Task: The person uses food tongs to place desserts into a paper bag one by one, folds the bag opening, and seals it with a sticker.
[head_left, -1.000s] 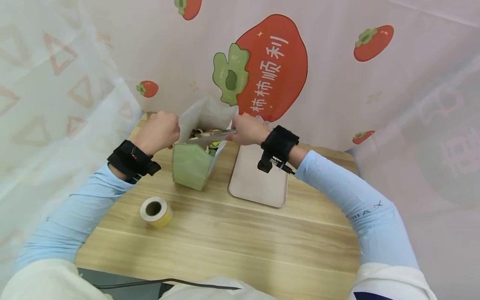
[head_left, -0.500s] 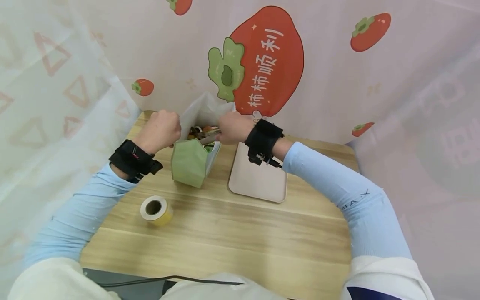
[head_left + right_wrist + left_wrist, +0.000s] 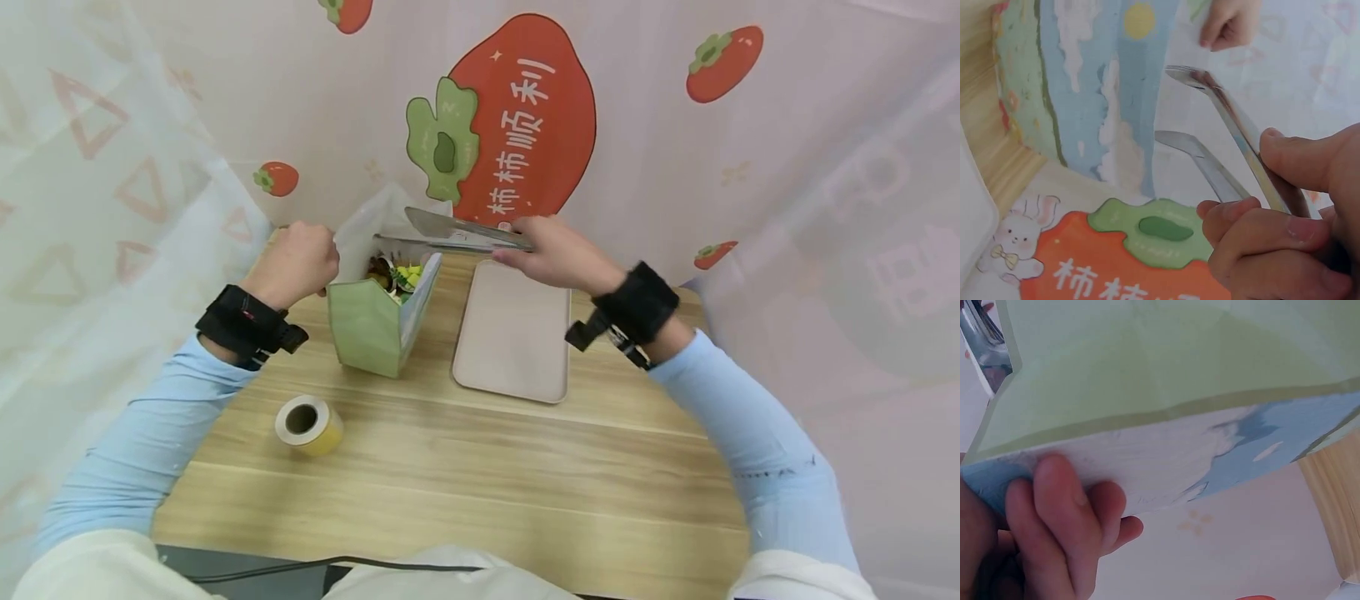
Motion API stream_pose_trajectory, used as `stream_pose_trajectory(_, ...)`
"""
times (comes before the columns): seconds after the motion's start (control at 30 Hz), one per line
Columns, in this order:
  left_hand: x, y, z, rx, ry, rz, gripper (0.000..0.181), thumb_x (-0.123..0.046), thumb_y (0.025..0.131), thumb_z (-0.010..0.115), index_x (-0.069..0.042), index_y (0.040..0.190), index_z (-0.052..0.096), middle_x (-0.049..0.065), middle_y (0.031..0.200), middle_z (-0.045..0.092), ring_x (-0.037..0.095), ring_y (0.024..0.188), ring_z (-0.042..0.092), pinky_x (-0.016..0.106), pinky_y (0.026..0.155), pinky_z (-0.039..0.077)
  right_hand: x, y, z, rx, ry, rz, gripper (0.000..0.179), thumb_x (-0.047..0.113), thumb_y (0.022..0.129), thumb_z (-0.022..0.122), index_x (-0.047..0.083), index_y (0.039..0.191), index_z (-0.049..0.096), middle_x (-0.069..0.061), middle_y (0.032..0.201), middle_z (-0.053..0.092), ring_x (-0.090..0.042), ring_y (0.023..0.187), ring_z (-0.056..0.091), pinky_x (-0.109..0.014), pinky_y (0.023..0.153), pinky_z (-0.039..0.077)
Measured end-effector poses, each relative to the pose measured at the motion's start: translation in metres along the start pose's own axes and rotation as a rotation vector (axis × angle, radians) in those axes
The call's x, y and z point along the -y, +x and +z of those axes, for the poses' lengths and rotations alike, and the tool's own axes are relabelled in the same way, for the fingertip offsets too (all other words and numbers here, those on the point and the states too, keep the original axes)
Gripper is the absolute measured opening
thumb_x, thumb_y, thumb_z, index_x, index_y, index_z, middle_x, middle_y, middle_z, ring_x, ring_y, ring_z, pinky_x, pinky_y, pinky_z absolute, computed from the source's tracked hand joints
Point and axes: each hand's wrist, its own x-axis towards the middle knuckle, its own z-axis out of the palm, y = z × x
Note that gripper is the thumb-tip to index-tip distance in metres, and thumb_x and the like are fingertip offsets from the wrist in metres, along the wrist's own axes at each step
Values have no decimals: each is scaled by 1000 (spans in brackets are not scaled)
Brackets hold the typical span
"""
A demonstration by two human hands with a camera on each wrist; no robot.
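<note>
Counter (image 3: pixel 525 500): wood-grain top, carries everything.
Bag (image 3: pixel 360 329): standing at back left of the counter, left of the tray, mouth up; green end, printed sides. Probably light and soft-walled, likely to buckle or tip if tugged; best held at the top edge.
Tray (image 3: pixel 513 333): pale, flat, right of the bag.
Tongs (image 3: pixel 430 222): raised above the bag mouth, arms apart, nothing between tips. Look metal: likely stiff, springy, a bit slippery; take hold toward the rear, clear of the tips.
Right hand (image 3: pixel 558 250): clamped on the rear of the tongs, thumb one side, fingers the other.
Left hand (image 3: pixel 296 267): fingers curled, gripping the bag's upper left edge.
Roll (image 3: pixel 326 435): yellow side, front left, well apart from both hands.
Contents (image 3: pixel 408 277): small yellow-green and dark pieces inside bag; can't identify.
</note>
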Motion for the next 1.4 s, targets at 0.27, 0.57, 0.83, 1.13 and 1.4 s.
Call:
stream_pose_trajectory(0.27, 16, -3, 5, -42, -68, 10, 30, -3, 95, 37, -2, 72, 56, 5, 44, 57, 22, 42, 59, 34, 50, 43, -50, -72, 35, -251, 374, 196, 34, 30, 103, 54, 1, 120, 51, -9, 81, 47, -19, 65, 44, -28, 57, 34)
stream_pose_trajectory(0.57, 28, -21, 6, -52, -153, -38, 39, -24, 104, 43, -4, 74, 57, 7, 56, 61, 14, 46, 59, 33, 47, 39, -118, -87, 159, -384, 763, 655, 40, 23, 104, 48, -6, 128, 37, -2, 84, 44, -10, 64, 46, -23, 58, 38)
stream_pose_trajectory(0.83, 21, -45, 18, -119, -237, -113, 51, -43, 104, 43, 2, 110, 65, 18, 77, 71, 25, 61, 65, 39, 58, 43, -138, -69, 229, -414, 595, 786, 47, 23, 104, 47, -11, 134, 33, -23, 106, 55, -27, 89, 52, -36, 74, 45)
stream_pose_trajectory(1.13, 14, -57, 34, -196, -315, -217, 57, -45, 103, 46, 6, 128, 55, 29, 113, 64, 44, 90, 63, 52, 74, 45, -144, -54, 262, -522, 515, 792, 43, 19, 102, 50, -11, 130, 35, -27, 98, 61, -32, 83, 59, -41, 72, 49)
stream_pose_trajectory(1.4, 10, -60, 42, -233, -355, -212, 54, -41, 103, 48, 6, 128, 55, 28, 115, 63, 41, 85, 67, 44, 68, 45, -140, -55, 275, -548, 308, 832, 46, 26, 96, 62, -11, 121, 50, -31, 111, 60, -48, 100, 61, -54, 86, 50)
